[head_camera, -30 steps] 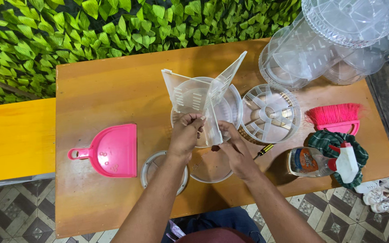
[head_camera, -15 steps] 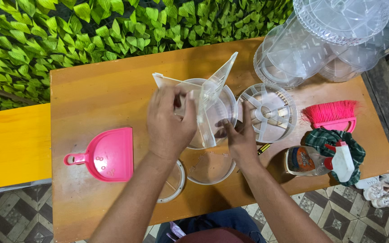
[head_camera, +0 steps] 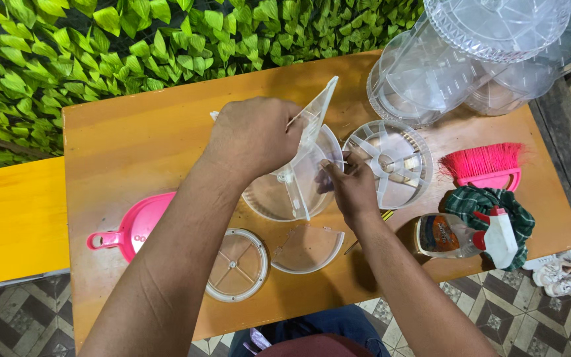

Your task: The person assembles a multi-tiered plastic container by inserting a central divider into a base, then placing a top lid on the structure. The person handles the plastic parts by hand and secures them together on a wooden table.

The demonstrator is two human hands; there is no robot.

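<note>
Clear divider panels (head_camera: pixel 308 142) in round tray (head_camera: pixel 279 195), apparently between both hands (head_camera: pixel 256 135).

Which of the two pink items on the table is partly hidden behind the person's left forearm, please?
The pink dustpan at the table's left; the left forearm crosses over it. The pink brush lies uncovered on the right, beside the green checked cloth.

Pink dustpan (head_camera: pixel 137 225), brush (head_camera: pixel 485 165), spray bottle (head_camera: pixel 460 237)

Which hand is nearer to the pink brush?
Right. The right hand is at the clear bowl, with the slotted disc between it and the pink brush; the left hand is farther left.
</note>
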